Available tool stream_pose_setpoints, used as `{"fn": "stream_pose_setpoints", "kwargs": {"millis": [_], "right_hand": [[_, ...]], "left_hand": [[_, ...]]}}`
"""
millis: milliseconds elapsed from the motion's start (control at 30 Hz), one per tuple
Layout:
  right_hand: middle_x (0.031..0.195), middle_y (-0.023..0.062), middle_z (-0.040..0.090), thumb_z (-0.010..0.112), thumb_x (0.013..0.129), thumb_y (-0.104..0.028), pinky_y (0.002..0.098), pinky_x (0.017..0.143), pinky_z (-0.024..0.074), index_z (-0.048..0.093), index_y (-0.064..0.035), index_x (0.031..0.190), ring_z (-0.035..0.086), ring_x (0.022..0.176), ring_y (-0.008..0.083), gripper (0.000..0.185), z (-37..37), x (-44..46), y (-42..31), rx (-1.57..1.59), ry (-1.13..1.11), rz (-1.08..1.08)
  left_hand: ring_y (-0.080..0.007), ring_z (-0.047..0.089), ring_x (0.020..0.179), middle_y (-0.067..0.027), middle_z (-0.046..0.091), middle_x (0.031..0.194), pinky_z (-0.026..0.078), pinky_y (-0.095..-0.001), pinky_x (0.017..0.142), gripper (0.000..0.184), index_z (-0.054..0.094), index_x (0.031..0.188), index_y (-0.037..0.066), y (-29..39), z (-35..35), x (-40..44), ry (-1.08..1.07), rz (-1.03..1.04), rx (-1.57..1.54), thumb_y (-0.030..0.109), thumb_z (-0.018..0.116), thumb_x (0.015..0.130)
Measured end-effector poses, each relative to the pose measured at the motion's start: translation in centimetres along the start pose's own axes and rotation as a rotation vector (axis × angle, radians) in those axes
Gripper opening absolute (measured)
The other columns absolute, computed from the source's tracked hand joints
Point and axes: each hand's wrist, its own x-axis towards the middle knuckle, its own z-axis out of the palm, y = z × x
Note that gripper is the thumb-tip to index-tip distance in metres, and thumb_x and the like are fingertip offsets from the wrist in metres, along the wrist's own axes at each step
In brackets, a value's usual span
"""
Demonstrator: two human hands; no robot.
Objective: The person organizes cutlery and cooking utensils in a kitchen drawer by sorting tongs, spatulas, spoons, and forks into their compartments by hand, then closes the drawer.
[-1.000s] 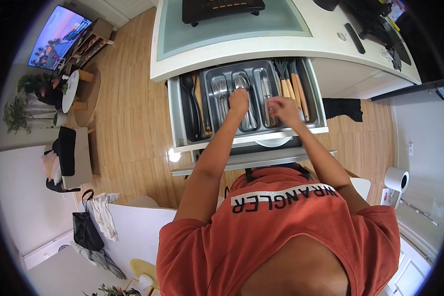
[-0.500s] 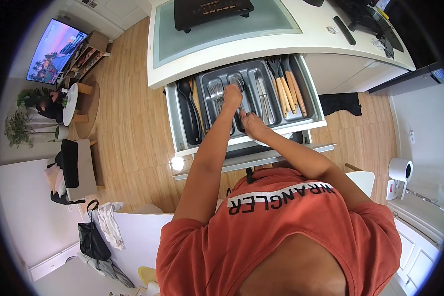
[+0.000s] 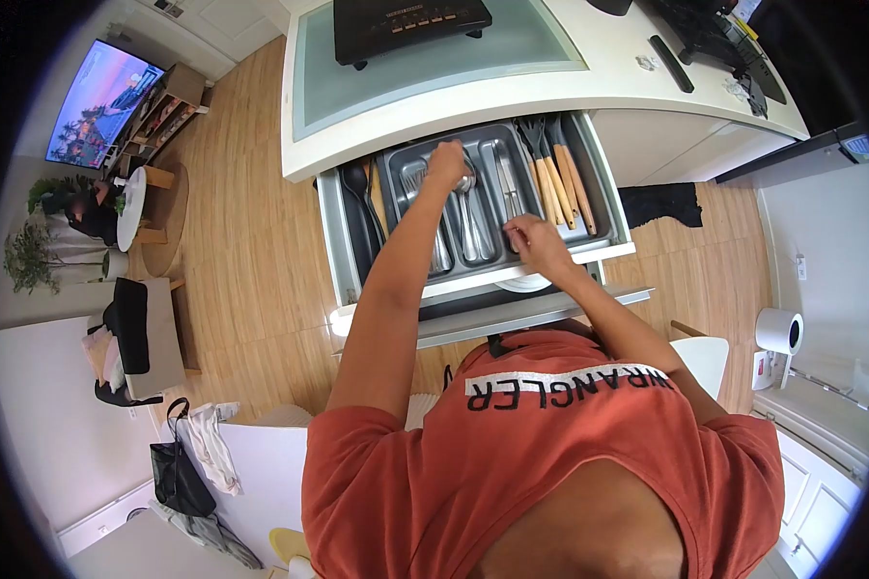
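Observation:
A grey cutlery tray (image 3: 403, 154) lies in the pulled-out drawer (image 3: 603, 253). My left hand (image 3: 446, 162) is closed at the far part of the tray, over the divider between forks and spoons; whatever its fingers hold is hidden. Stacked metal spoons (image 3: 471, 217) lie in the middle compartment just below it. Forks (image 3: 413, 181) show in the compartment to the left, partly under my left forearm. My right hand (image 3: 536, 241) is at the near end of the right compartment, its fingers curled at the handles of the table knives (image 3: 508, 183).
Wooden-handled utensils (image 3: 562, 183) fill the drawer's right side, and black utensils (image 3: 357, 188) its left. Above the drawer, the white countertop (image 3: 550, 92) carries a black appliance (image 3: 410, 29). A lower drawer (image 3: 541, 314) is also partly out, between me and the cabinet.
My right hand has moved right, from the near ends of the spoons to the knives. My left hand has shifted slightly up and left, leaving more of the spoons visible.

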Motion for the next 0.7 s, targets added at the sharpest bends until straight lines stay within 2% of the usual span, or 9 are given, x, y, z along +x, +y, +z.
{"fn": "stream_pose_setpoints", "kwargs": {"millis": [100, 167, 267, 333, 367, 433, 467, 633, 700], "right_hand": [[0.079, 0.0209, 0.057, 0.051, 0.075, -0.003, 0.0403, 0.066, 0.0446, 0.057, 0.0022, 0.082, 0.056, 0.073, 0.0365, 0.010, -0.4, 0.6, 0.4, -0.019, 0.032, 0.018], [0.078, 0.0194, 0.058, 0.051, 0.076, -0.004, 0.0396, 0.065, 0.0447, 0.057, 0.0014, 0.079, 0.056, 0.073, 0.0357, 0.009, 1.3, 2.2, 0.7, -0.027, 0.054, -0.064], [0.074, 0.0200, 0.058, 0.052, 0.075, -0.004, 0.0384, 0.066, 0.0460, 0.056, 0.0021, 0.077, 0.057, 0.074, 0.0353, 0.008, 4.8, 4.7, 0.5, -0.101, -0.091, 0.007], [0.073, 0.0204, 0.058, 0.047, 0.079, -0.007, 0.0368, 0.068, 0.0473, 0.054, 0.0029, 0.083, 0.058, 0.076, 0.0334, 0.012, 6.9, 5.8, 0.6, -0.358, -0.210, 0.044], [0.073, 0.0204, 0.058, 0.047, 0.079, -0.007, 0.0368, 0.068, 0.0473, 0.054, 0.0029, 0.083, 0.058, 0.076, 0.0334, 0.012, 7.4, 6.0, 0.6, -0.355, -0.211, 0.044], [0.078, 0.0216, 0.059, 0.039, 0.084, -0.009, 0.0358, 0.070, 0.0479, 0.049, 0.0049, 0.092, 0.059, 0.080, 0.0313, 0.020, 7.7, 6.0, -0.1, -0.554, -0.318, 0.038], [0.086, 0.0207, 0.059, 0.031, 0.087, -0.011, 0.0355, 0.071, 0.0474, 0.048, 0.0040, 0.096, 0.058, 0.082, 0.0296, 0.024, 7.7, 6.0, -0.3, -0.564, -0.371, 0.070], [0.087, 0.0210, 0.059, 0.029, 0.088, -0.011, 0.0383, 0.077, 0.0451, 0.048, 0.0044, 0.096, 0.058, 0.084, 0.0321, 0.026, 8.0, 6.7, -0.3, -0.497, -0.387, 0.170], [0.088, 0.0235, 0.058, 0.027, 0.088, -0.014, 0.0403, 0.078, 0.0439, 0.048, 0.0060, 0.097, 0.056, 0.086, 0.0350, 0.030, 8.0, 7.1, -0.2, -0.380, -0.387, 0.283]], "left_hand": [[-0.0351, 0.058, 0.088, -0.0208, 0.059, 0.091, 0.048, -0.0393, 0.076, 0.044, 0.059, 0.090, 0.001, -0.5, 0.1, 0.9, 0.002, -0.010, 0.016, 0.024, 0.075, 0.057], [-0.0346, 0.058, 0.086, -0.0202, 0.059, 0.092, 0.049, -0.0392, 0.073, 0.042, 0.059, 0.092, 0.004, -0.7, 0.2, 1.2, -0.037, 0.022, 0.046, 0.023, 0.074, 0.058], [-0.0331, 0.058, 0.086, -0.0183, 0.060, 0.089, 0.049, -0.0398, 0.072, 0.034, 0.061, 0.088, 0.006, 1.0, -1.5, 0.1, -0.081, 0.053, 0.101, 0.020, 0.072, 0.059], [-0.0318, 0.059, 0.085, -0.0168, 0.061, 0.087, 0.048, -0.0397, 0.072, 0.029, 0.062, 0.086, 0.006, 0.1, -0.7, 0.6, -0.071, 0.061, 0.114, 0.019, 0.071, 0.061], [-0.0305, 0.059, 0.084, -0.0154, 0.062, 0.085, 0.048, -0.0396, 0.073, 0.025, 0.063, 0.083, 0.006, -0.5, -0.3, 1.0, -0.056, 0.069, 0.122, 0.018, 0.070, 0.062], [-0.0303, 0.059, 0.084, -0.0147, 0.062, 0.085, 0.047, -0.0392, 0.074, 0.021, 0.064, 0.083, 0.006, -1.5, -0.5, 0.9, -0.050, 0.105, 0.046, 0.016, 0.067, 0.064], [-0.0301, 0.059, 0.084, -0.0139, 0.062, 0.085, 0.047, -0.0387, 0.076, 0.018, 0.065, 0.082, 0.006, -1.9, -0.5, 0.7, -0.040, 0.143, -0.035, 0.014, 0.065, 0.066], [-0.0329, 0.057, 0.086, -0.0161, 0.061, 0.088, 0.045, -0.0377, 0.078, 0.022, 0.064, 0.090, 0.007, -3.7, 0.4, 0.9, -0.002, 0.187, -0.114, 0.007, 0.056, 0.070], [-0.0331, 0.056, 0.087, -0.0180, 0.060, 0.088, 0.045, -0.0382, 0.078, 0.023, 0.064, 0.090, 0.006, -3.6, 0.3, 1.1, -0.003, 0.198, -0.023, 0.004, 0.054, 0.069]]}}
